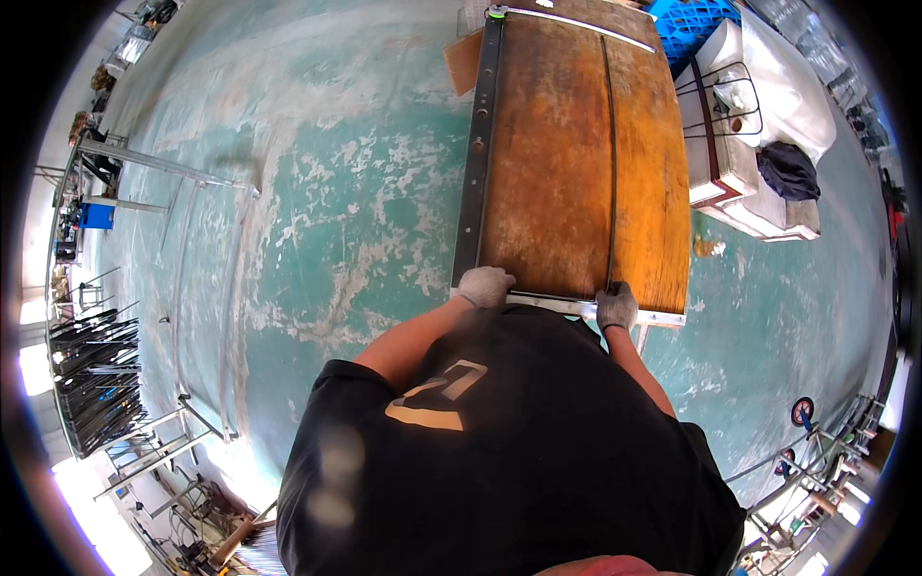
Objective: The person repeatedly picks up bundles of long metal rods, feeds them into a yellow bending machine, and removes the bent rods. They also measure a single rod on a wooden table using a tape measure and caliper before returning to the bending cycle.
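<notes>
Grey-gloved left hand point(485, 286) and right hand point(617, 307), two, at one brown rectangular wooden tabletop point(547, 163); we can't tell grip.

A rod point(612, 158) lies lengthwise on the table point(547, 163), left hand point(486, 286) to its left, right hand point(618, 307) at its near end.

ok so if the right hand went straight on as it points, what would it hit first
Probably the long dark rod on the wooden tabletop: the right hand is at its near end, though depth and contact are unclear.
</notes>
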### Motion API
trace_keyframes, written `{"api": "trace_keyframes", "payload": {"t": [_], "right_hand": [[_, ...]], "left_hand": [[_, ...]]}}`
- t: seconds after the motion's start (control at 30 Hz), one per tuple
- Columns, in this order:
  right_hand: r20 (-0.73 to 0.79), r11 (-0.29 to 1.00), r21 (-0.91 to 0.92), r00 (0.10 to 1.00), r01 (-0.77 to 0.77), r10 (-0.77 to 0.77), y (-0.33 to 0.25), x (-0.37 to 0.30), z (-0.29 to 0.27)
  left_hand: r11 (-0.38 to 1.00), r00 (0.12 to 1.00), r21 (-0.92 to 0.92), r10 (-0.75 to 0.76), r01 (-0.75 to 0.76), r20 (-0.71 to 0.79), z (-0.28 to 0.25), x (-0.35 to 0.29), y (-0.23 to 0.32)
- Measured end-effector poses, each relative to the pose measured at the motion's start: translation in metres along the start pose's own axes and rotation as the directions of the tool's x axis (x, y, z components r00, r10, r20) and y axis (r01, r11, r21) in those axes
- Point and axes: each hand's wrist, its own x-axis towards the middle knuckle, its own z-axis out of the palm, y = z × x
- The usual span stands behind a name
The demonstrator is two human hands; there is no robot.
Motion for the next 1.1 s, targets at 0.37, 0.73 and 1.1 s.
{"api": "trace_keyframes", "payload": {"t": [0.37, 0.73, 1.1], "right_hand": [[0.042, 0.841, -0.32, 0.893, 0.436, -0.448, -0.022, -0.021, -0.007], [0.151, 0.665, -0.001, 0.657, 0.747, -0.738, -0.017, -0.028, 0.005], [0.006, 0.968, -0.223, 0.993, 0.116, -0.118, -0.026, 0.002, -0.015]], "left_hand": [[0.999, 0.992, 0.021, -0.05, 0.047, 0.118, -0.01, 0.005, 0.006], [0.999, 0.994, 0.037, -0.004, 0.0, 0.113, 0.003, 0.009, -0.005], [0.97, 0.991, -0.206, -0.123, 0.131, 0.048, -0.018, 0.0, 0.002]]}}
